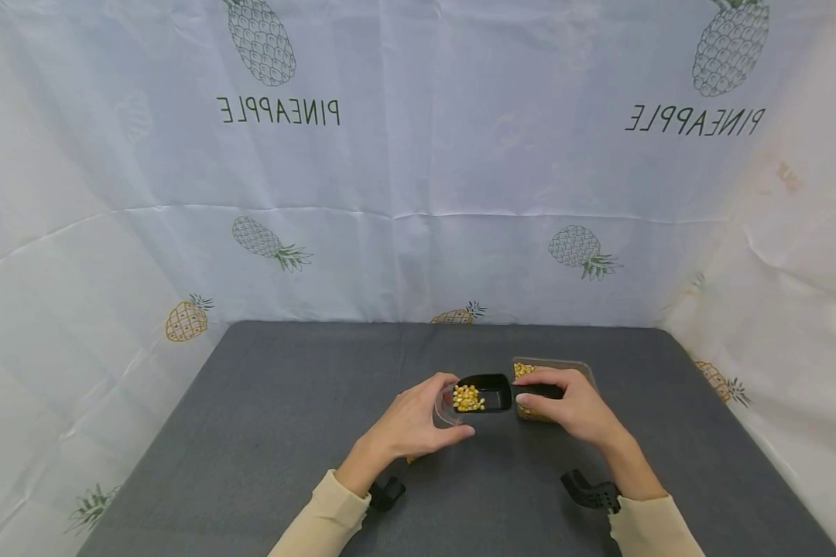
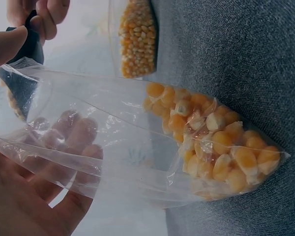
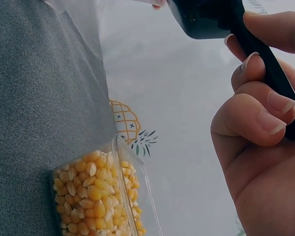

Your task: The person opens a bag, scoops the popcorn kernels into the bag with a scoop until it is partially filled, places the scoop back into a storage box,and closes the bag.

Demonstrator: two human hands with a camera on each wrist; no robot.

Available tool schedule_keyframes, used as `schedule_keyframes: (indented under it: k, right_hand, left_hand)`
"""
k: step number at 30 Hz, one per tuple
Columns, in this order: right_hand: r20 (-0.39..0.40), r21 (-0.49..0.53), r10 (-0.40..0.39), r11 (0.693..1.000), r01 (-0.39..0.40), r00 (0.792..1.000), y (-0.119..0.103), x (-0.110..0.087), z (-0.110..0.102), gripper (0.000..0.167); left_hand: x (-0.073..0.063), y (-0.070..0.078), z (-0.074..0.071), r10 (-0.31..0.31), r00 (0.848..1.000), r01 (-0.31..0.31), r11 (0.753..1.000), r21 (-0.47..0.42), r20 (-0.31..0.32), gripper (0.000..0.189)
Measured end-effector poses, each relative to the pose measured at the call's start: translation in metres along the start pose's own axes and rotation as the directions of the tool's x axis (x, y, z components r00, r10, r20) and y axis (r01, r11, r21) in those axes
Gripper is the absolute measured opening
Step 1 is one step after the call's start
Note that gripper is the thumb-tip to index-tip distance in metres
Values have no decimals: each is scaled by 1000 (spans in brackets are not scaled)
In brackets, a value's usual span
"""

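Observation:
My left hand (image 1: 418, 422) holds a clear plastic bag (image 2: 113, 128) near its mouth, thumb on one side and fingers on the other. Corn kernels (image 2: 221, 147) fill the bottom of the bag, which hangs down close to the grey tabletop. My right hand (image 1: 574, 406) grips the handle of a black scoop (image 1: 498, 394). Its bowl reaches over the bag's mouth, with yellow kernels (image 1: 467, 398) gathered at the far left end. In the left wrist view, the scoop's tip shows through the clear plastic.
A clear rectangular container (image 3: 119, 164) of corn kernels stands on the grey table (image 1: 286, 418), beneath and behind my right hand. White cloth (image 1: 418, 263) printed with pineapples hangs behind the table and along both sides.

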State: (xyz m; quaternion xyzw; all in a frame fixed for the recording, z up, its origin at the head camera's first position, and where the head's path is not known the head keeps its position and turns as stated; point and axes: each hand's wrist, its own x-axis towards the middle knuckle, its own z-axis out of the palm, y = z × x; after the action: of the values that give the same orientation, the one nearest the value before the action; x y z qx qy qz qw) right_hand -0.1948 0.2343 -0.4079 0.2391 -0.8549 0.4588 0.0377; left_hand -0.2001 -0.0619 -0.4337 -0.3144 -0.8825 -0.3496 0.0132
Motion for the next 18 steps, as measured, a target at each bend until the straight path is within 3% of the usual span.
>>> schedule_keyframes:
  k: [18]
  right_hand:
    - [54,59,-18,998,15,998,-8,6,6,23]
  left_hand:
    - [1,0,1,-9,1000,9,1000,3,-13,70]
